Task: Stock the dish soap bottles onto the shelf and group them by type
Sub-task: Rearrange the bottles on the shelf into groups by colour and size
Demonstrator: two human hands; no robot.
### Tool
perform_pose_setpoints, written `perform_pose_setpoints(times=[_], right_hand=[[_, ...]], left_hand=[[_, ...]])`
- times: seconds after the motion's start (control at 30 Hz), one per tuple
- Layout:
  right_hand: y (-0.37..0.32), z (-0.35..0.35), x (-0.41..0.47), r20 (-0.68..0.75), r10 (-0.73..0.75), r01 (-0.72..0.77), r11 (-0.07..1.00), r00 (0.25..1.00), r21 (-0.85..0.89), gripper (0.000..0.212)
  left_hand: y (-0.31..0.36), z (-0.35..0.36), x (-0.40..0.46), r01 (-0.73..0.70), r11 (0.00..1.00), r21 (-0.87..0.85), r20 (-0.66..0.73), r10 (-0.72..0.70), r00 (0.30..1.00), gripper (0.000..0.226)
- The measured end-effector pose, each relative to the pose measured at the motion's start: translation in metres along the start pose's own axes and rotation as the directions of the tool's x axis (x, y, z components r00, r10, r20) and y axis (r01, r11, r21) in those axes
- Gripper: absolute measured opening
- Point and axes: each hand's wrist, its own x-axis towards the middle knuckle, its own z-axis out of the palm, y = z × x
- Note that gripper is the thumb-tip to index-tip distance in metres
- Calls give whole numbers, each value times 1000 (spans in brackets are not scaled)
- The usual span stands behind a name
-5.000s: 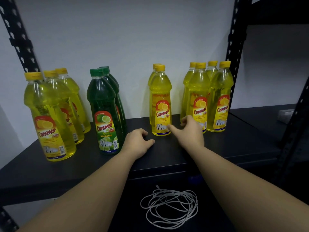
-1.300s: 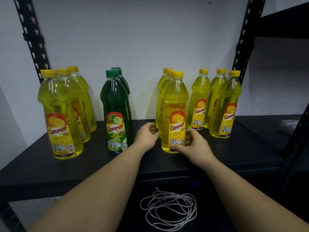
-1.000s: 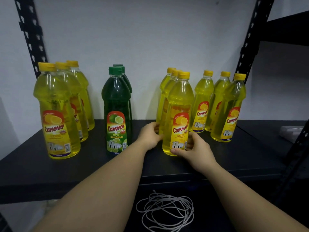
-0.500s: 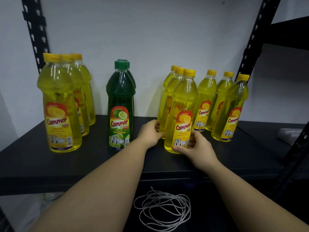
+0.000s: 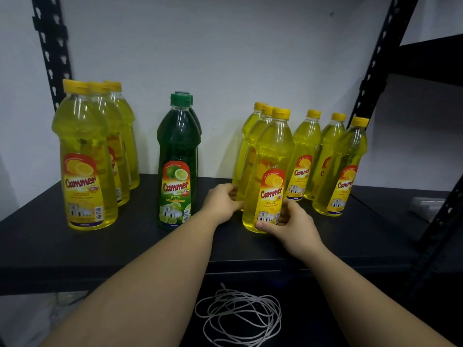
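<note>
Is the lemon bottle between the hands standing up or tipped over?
Upright. The lemon bottle stands with its base on the shelf and its cap on top, between the left hand and right hand.

Both hands [image 5: 258, 211] hold the front lemon bottle [image 5: 269, 171] upright on the shelf [image 5: 130, 246].

**Both hands forward, low and close together**

Both bare forearms reach forward from the lower edge of view and converge. The left hand [image 5: 221, 202] is knuckles up, fingers curled inward toward the right. The right hand [image 5: 292, 222] curls in a grip, thumb in front, fingers wrapped behind, wrist slightly bent.
</note>
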Motion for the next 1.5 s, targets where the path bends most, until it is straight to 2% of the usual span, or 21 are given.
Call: perform_pose_setpoints(times=[0.1,0.33,0.43,0.6,0.77,1.0,1.17,1.33,1.5], right_hand=[[0,-1,0,5,3,-3,1000,1000,17,80],[0,-1,1,9,5,-6,999,1000,32,80],[0,-1,1,12,6,-6,999,1000,37,79],[3,0,2,22,9,-10,998,1000,68,78],[6,0,4,34,-2,0,998,999,57,75],[8,-1,7,51,-11,8,998,999,63,79],[7,0,7,56,-12,8,998,998,70,76],[6,0,6,59,-12,7,997,998,79,82],[7,0,6,57,-5,0,997,998,82,73]], left_hand=[[-4,-1,0,34,996,-84,26,-32,999,57],[1,1,3,98,987,-129,-195,-122,973,47],[0,2,12,115,983,-142,-237,-147,960,48],[2,5,30,129,974,-184,-234,-171,957,57],[0,10,50,127,985,-113,-237,-151,960,59],[-3,9,60,116,985,-126,-171,-137,976,67],[-1,8,58,96,982,-160,-139,-119,983,65],[-4,9,62,89,986,-141,-138,-109,984,63],[-5,10,63,82,987,-139,-158,-104,982,56]])
